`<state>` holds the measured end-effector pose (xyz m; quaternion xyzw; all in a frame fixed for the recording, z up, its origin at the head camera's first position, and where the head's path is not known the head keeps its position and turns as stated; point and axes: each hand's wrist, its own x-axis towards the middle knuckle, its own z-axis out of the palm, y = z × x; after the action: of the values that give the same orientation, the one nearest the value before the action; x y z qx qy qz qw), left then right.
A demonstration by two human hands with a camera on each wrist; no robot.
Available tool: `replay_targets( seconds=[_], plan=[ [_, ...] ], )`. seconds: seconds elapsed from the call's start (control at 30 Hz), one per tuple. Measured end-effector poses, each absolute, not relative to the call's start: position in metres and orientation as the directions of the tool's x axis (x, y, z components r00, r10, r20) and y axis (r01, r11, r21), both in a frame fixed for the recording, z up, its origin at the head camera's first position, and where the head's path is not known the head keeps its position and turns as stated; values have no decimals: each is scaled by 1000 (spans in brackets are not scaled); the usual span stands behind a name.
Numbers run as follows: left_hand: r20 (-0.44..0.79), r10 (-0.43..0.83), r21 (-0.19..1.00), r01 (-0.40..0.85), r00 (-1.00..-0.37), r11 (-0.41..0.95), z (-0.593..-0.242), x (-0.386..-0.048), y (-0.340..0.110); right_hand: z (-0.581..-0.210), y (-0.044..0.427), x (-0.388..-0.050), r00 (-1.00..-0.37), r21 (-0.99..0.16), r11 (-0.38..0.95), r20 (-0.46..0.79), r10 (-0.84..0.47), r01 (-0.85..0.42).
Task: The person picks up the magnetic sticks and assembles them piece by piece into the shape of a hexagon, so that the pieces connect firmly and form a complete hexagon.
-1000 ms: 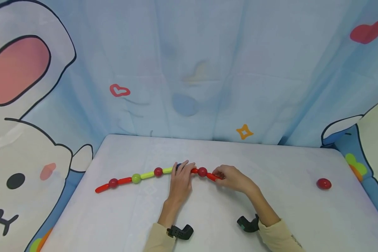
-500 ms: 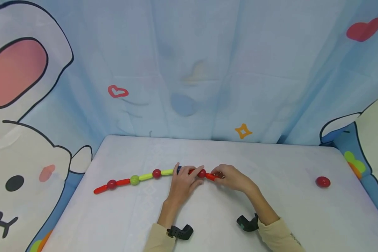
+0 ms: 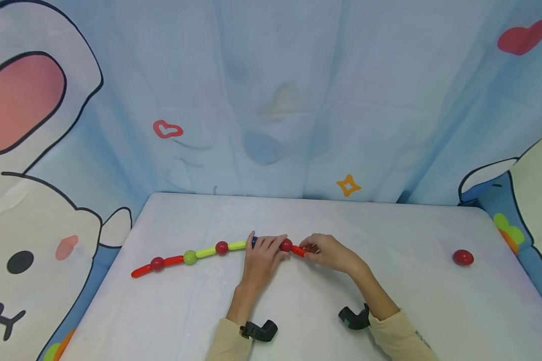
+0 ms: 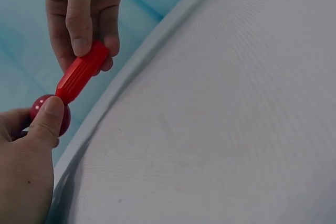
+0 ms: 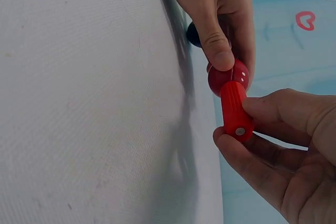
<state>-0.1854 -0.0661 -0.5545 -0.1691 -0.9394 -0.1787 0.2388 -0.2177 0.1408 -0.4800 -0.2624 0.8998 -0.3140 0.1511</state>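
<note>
A chain of magnetic rods and balls in red, yellow-green and dark blue runs across the table. At its right end my left hand point(image 3: 262, 258) pinches a dark red ball point(image 3: 286, 245), thumb on its near side in the left wrist view. A short red rod point(image 5: 236, 109) meets that ball, and its free end shows a round metal tip. My right hand point(image 3: 329, 252) grips this rod between thumb and fingers. Farther left in the chain, a dark blue ball point(image 3: 255, 241) shows partly behind my left fingers. The rod between the two balls is covered by my left hand.
The chain's left part holds a yellow-green ball point(image 3: 190, 257), another red ball point(image 3: 157, 263) and a red end rod point(image 3: 141, 271). One loose red ball point(image 3: 462, 257) lies far right on the white table point(image 3: 388, 235). A blue printed curtain point(image 3: 298, 100) stands behind.
My left fingers have slid right along the chain onto the end ball. The chain has shifted slightly left, and my right hand keeps its hold on the red rod.
</note>
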Motion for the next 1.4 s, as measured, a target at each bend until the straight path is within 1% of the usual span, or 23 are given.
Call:
replay_targets(
  seconds=[0.1,0.37,0.5,0.6,0.67,0.87,1.03,1.13,1.2,1.3,1.4],
  plan=[
    [504,234,261,405,-832,876,-554,-185,-66,-480,141,-217,-820,-642,668,-105,-563,-377],
    [558,272,299,496,-784,815,-554,-187,-65,-478,142,-218,-830,-641,672,-96,-549,-371],
    [551,302,269,508,-778,819,-554,-187,-64,-476,149,-220,-837,-655,665,-88,-540,-360],
    [546,319,241,511,-774,825,-555,-186,-64,-473,159,-222,-846,-661,662,-76,-527,-353],
    [548,319,245,513,-773,823,-555,-186,-64,-469,167,-223,-857,-661,665,-63,-511,-348],
    [548,307,306,528,-778,792,-557,-187,-64,-457,198,-224,-900,-646,687,0,-436,-333],
    [544,300,338,532,-784,776,-556,-188,-63,-455,230,-224,-926,-613,721,46,-375,-323],
    [553,288,344,529,-782,776,-555,-188,-63,-454,252,-224,-943,-584,763,12,-333,-277],
    [561,280,345,528,-779,776,-555,-188,-62,-451,271,-224,-960,-550,806,-25,-278,-219],
    [580,272,344,533,-768,773,-555,-189,-62,-446,302,-222,-985,-478,871,-64,-161,-111],
    [589,259,349,530,-766,773,-556,-189,-62,-443,327,-218,-997,-411,911,-61,-45,-16]
  ],
)
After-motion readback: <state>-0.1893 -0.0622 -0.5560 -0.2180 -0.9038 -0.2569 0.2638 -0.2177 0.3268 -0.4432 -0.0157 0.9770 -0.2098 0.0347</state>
